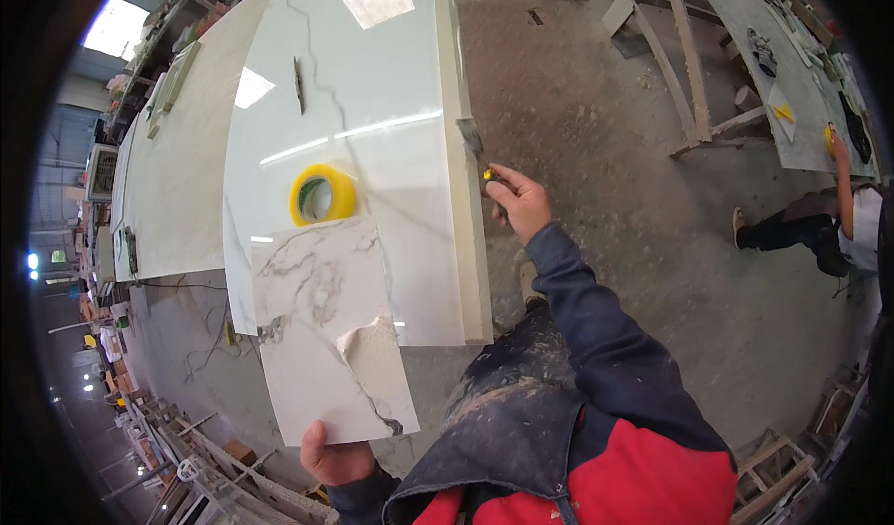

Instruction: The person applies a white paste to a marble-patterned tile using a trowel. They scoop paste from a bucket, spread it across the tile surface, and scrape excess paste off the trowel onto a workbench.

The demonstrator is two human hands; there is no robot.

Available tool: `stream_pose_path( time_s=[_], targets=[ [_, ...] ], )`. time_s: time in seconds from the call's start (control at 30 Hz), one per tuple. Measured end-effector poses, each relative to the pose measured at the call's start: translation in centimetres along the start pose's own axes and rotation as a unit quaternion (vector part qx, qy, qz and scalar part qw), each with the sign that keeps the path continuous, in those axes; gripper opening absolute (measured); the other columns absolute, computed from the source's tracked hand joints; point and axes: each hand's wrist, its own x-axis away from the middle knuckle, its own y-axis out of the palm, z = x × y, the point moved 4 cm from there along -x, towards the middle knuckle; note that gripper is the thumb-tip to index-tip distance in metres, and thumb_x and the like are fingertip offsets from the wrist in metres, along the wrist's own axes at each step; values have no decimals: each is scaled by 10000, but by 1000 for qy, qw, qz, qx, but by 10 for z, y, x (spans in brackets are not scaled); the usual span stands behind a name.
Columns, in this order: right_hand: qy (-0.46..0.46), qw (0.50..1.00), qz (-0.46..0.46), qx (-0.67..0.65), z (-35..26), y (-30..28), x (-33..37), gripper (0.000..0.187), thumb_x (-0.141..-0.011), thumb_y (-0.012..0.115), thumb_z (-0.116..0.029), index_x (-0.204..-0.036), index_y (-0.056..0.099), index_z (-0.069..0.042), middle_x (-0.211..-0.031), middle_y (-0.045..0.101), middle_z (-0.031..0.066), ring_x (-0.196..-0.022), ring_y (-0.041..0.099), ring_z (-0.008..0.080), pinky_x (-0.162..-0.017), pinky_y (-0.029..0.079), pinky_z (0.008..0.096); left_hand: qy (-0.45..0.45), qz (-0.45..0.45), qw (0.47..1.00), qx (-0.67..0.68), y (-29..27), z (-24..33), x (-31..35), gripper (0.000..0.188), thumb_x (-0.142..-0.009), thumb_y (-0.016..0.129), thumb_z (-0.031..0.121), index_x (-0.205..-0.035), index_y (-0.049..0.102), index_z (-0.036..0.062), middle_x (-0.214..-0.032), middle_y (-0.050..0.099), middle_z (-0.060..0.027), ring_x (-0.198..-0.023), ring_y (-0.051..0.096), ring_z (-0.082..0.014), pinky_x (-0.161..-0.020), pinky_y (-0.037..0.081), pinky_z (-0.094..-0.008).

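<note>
My left hand (337, 458) grips the near edge of a white marble-patterned board (312, 376), thumb on top. A lump of cream paste (366, 343) lies on this board, with dark streaks smeared beside it. The board's far end overlaps the front part of a glossy white grey-veined slab (391, 96). In my right hand (521, 204), closed fingers hold a putty knife (471, 136) with a yellow-and-dark handle. Its blade meets the pale strip (470, 245) along the slab's right edge. A yellow roll of tape (348, 195) rests on the slab just beyond the board.
A thin dark stick (299, 85) lies on the slab. Left of it stands another pale slab (191, 162). Across the dusty floor (596, 152), a wooden trestle (694, 78) supports a table (768, 50), where another person (838, 218) works at the far right. Cables (214, 329) trail on the floor at left.
</note>
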Motion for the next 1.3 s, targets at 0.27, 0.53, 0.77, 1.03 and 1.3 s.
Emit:
stream_pose_path(
  time_s=[0.27, 0.53, 0.77, 1.03, 1.3],
  targets=[
    [8, 995, 44, 92, 42, -14, 60, 458, -908, 692, -174, -1345, 621, -54, -892, 693, 49, -646, 594, 86, -595, 507, 274, -1, 1, 1000, -14, 24, -5, -1, 558, -871, 548, 168, -1402, 471, 16, -1345, 588, -130, -1238, 564, -308, -1073, 423, -476],
    [-111, 955, 128, 243, 47, -36, 84, 439, -902, 700, -184, -1316, 637, -49, -910, 693, 57, -700, 608, 85, -625, 514, 268, -15, -7, 1000, -12, 36, -2, -2, 614, -824, 573, 150, -1413, 459, 20, -1350, 572, -129, -1245, 552, -303, -1074, 414, -455],
    [-61, 951, -140, 270, -128, 20, 216, 421, -880, 687, -136, -1288, 639, -42, -996, 713, 79, -709, 637, 128, -647, 520, 282, -8, -80, 996, -23, 17, 5, -10, 602, -833, 597, 135, -1411, 468, 25, -1350, 580, -114, -1236, 563, -289, -1062, 428, -451],
    [-248, 814, -167, 498, -159, 127, 300, 362, -851, 690, -102, -1212, 677, -102, -921, 685, 146, -766, 657, 318, -667, 529, 360, 21, -150, 987, -60, 11, 17, 1, 576, -811, 653, 160, -1346, 506, 3, -1272, 598, -121, -1173, 581, -276, -1032, 431, -414],
    [-188, 756, -196, 596, -155, 113, 314, 290, -849, 634, -163, -1130, 686, -111, -853, 680, 143, -798, 658, 363, -695, 535, 447, 67, -112, 989, -64, 6, 17, 0, 500, -822, 647, 138, -1299, 550, 20, -1225, 612, -108, -1125, 597, -257, -989, 457, -409]
  ],
)
